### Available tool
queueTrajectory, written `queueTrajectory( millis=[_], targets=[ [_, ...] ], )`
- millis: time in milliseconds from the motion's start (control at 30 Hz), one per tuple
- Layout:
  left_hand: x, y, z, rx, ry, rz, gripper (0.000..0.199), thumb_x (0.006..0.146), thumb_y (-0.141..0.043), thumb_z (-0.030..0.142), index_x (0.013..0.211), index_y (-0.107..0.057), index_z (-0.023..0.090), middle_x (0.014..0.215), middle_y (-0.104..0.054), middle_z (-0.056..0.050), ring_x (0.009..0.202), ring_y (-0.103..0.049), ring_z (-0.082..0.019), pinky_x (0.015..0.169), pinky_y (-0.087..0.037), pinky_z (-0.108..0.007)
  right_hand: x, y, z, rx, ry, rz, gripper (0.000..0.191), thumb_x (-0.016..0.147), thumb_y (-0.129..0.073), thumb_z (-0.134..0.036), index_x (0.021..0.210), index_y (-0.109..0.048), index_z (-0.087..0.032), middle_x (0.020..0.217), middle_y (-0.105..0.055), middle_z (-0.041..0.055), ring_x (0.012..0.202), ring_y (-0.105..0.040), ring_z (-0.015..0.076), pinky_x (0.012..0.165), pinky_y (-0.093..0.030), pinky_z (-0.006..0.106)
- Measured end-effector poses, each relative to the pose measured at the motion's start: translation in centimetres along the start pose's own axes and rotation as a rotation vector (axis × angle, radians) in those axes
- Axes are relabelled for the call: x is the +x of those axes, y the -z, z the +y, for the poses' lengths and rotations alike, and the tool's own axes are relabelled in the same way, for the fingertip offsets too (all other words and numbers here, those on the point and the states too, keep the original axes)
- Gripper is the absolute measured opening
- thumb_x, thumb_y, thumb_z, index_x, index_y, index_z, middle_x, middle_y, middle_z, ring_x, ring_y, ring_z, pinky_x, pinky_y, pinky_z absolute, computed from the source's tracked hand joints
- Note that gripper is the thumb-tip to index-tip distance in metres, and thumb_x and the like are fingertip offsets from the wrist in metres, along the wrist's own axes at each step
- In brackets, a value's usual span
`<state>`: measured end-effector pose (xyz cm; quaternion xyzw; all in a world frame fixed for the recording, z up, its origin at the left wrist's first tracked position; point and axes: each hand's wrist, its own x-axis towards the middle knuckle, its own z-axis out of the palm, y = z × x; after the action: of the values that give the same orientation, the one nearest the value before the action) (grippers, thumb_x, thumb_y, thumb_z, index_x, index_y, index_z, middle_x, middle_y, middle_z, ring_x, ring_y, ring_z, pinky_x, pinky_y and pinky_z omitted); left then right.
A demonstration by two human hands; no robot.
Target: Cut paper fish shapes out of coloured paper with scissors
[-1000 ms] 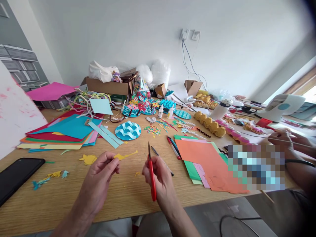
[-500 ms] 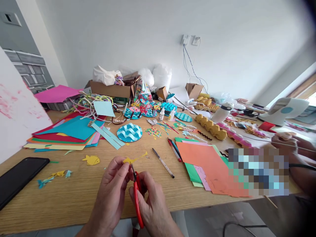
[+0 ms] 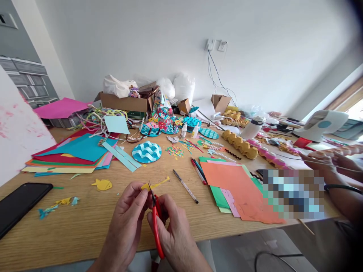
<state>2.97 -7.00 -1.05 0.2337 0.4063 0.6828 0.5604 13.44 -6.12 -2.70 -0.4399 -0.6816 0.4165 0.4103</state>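
My left hand (image 3: 127, 215) pinches a small yellow paper piece (image 3: 146, 186) at the front middle of the table. My right hand (image 3: 172, 226) is closed round red-handled scissors (image 3: 156, 230), whose blades reach the yellow paper. A thin yellow strip (image 3: 161, 183) sticks out to the right of the blades. Left of my hands lies a yellow paper fish (image 3: 102, 184) with drawn lines. Beyond them rests a blue oval with white waves (image 3: 146, 152). To the right is a pen (image 3: 185, 186).
A black phone (image 3: 22, 204) and paper scraps (image 3: 58, 206) lie left. Coloured sheets (image 3: 73, 151) are stacked behind them. Orange paper (image 3: 241, 189) lies right, near another person's hands (image 3: 326, 162). Glue bottles (image 3: 183, 130) and egg-carton strips (image 3: 239, 144) stand farther back.
The view has shifted slightly right. The scissor blades look more open at the yellow paper, and the strip has tilted. The other person's hands have moved a little, showing a long pale piece.
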Motion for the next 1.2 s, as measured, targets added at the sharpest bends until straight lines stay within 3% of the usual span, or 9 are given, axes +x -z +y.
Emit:
queueTrajectory(
  millis=[833, 1200],
  targets=[
    [0.14, 0.51, 0.36, 0.079, -0.017, -0.036, 0.020, 0.061, -0.081, 0.035, 0.069, -0.068, 0.021, 0.066, -0.067, 0.004, 0.060, -0.057, -0.010, 0.058, -0.049, -0.017, -0.23, 0.45, -0.18, -0.026, -0.030, -0.021, 0.021, 0.078, -0.049, -0.030, 0.063, -0.039, -0.021, 0.051, -0.036, -0.0064, 0.047, -0.031, 0.0089, 0.044, -0.024, 0.020],
    [0.21, 0.59, 0.81, 0.090, -0.028, 0.019, 0.022, 0.058, -0.083, 0.032, 0.068, -0.068, 0.019, 0.067, -0.067, 0.003, 0.060, -0.059, -0.010, 0.058, -0.051, -0.017, -0.32, 0.41, 0.03, -0.076, -0.037, -0.021, 0.020, 0.075, -0.050, -0.026, 0.060, -0.037, -0.021, 0.051, -0.031, -0.0073, 0.047, -0.028, 0.0081, 0.044, -0.022, 0.020]
  ],
)
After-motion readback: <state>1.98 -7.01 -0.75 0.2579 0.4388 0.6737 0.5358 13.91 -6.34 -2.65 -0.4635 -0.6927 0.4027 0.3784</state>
